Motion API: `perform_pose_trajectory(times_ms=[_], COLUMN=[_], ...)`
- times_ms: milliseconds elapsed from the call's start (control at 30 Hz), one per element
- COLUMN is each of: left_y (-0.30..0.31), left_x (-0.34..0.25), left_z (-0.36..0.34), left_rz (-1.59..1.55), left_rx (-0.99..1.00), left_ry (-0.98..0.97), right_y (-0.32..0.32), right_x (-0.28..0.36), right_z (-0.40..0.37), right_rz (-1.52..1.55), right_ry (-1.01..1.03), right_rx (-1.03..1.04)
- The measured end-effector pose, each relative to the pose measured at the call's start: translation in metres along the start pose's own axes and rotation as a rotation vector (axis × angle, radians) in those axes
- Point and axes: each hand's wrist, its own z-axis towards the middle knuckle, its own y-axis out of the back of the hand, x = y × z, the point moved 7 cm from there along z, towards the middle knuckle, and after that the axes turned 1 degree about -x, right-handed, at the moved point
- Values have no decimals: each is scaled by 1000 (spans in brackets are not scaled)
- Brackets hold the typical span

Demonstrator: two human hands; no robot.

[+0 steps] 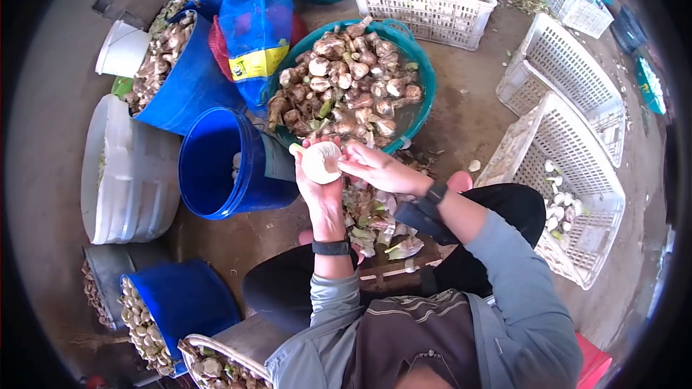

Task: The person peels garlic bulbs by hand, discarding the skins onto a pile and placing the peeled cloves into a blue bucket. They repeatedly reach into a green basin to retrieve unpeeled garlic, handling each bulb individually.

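My left hand [324, 198] is palm up and wrapped round a large white garlic bulb [321, 163] with a short pale green stem on its left. Against the bulb's right side rests my right hand [378, 169], its thumb and fingertips pinched together. Whatever sits in that pinch, if anything, is hidden. Just beyond both hands stands a green tub [430, 94] heaped with brown, soil-stained bulbs [353, 79]. Below the hands, torn skins and leaves [382, 223] litter the floor between my legs.
To my left are an open blue bucket [216, 166], a white tub [130, 173] and a tipped blue bucket [180, 302] of pieces. A white crate [577, 216] on my right holds several clean bulbs [562, 209]. Farther back stand stacked crates [425, 18] and a blue bag [252, 29].
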Motion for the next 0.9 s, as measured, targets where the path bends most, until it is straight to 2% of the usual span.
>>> perform_pose_trajectory(times_ms=[67, 100, 133, 200, 233, 267, 333, 367, 400, 433, 467, 533, 567, 600, 667, 700, 767, 800, 833, 867, 900], left_y=[-1, 7, 11, 8, 4, -8, -42, -58, -69, -83, -94, -103, -101, -96, -81, -59, -13, -3, -4, -12, -22], left_x=[2, -7, -14, -35, -60, -83, -131, -164, -195, -218, -222, -213, -194, -169, -108, -83, -38, -16, 3, 19, 29], left_z=[-2, 1, 1, 6, 10, 11, 16, 25, 31, 29, 29, 22, 26, 29, 36, 42, 53, 55, 52, 52, 51], left_rz=[19, 79, 105, 295, 497, 694, 917, 1214, 1506, 1945, 2385, 2340, 2270, 2190, 2097, 2088, 2044, 1998, 1980, 1963, 1895], left_rx=[-40, -132, -159, -124, -194, -266, -225, -217, -215, -334, -473, -389, -244, -104, 149, 197, 285, 319, 306, 296, 254], left_ry=[16, -44, -73, -289, -552, -816, -1062, -1113, -1158, -1404, -1639, -1604, -1472, -1339, -945, -808, -549, -447, -369, -294, -155], right_y=[0, -3, -5, -20, -40, -62, -18, 32, 76, 122, 145, 160, 163, 170, 173, 176, 156, 141, 122, 108, 92], right_x=[25, 28, 22, 36, 50, 49, 17, -22, -32, -90, -116, -161, -187, -242, -265, -252, -187, -141, -94, -93, -65], right_z=[9, 13, 22, 24, 18, 16, 37, 57, 56, 70, 77, 90, 97, 111, 116, 116, 115, 108, 97, 100, 90], right_rz=[-185, -160, -280, -318, -248, -428, -615, -798, -973, -1113, -1181, -1106, -1052, -1083, -734, -741, -556, -472, -532, -82, 25], right_ry=[71, 122, 325, 414, 502, 448, 367, 346, 436, 201, -16, -328, -468, -337, -570, -570, -352, -225, -272, -69, -48], right_rx=[-144, -129, -204, -207, -59, 174, 14, -236, -389, -534, -494, -449, -435, -461, -322, -323, -258, -300, -317, -250, -299])
